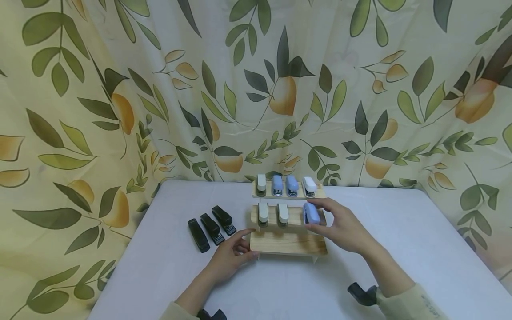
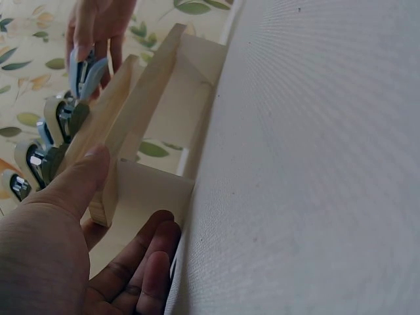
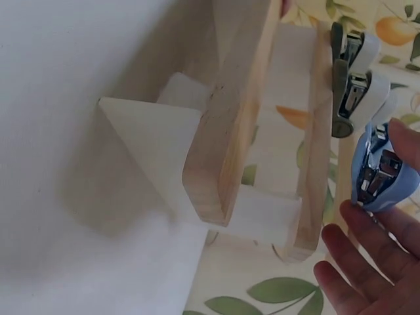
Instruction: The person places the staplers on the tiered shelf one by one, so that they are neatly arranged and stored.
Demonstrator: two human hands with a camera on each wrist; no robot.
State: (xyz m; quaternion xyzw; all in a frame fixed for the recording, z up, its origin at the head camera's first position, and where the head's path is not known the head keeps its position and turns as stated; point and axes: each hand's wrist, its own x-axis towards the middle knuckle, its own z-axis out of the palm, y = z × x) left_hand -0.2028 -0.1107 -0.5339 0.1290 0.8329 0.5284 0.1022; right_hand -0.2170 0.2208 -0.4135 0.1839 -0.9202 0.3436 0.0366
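My right hand [image 1: 346, 226] pinches a small blue stapler [image 1: 311, 214] between thumb and fingers, at the right end of the middle tier of a stepped wooden rack [image 1: 288, 244]. In the right wrist view the stapler is tilted, its metal inside showing, close over the board. My left hand [image 1: 230, 257] holds the left end of the rack's bare lowest board, thumb and index finger at its edges. Two pale green mini staplers, one at the left end [image 1: 262, 214] and another beside it [image 1: 282, 215], stand on the middle tier.
On the top tier stand a pale stapler [image 1: 261, 184], two blue ones [image 1: 285, 186] and a white one [image 1: 309, 186]. Three black staplers [image 1: 213, 229] lie in a slanted row on the white table [image 1: 168, 249], left of the rack. A leaf-patterned curtain [image 1: 256, 133] hangs behind.
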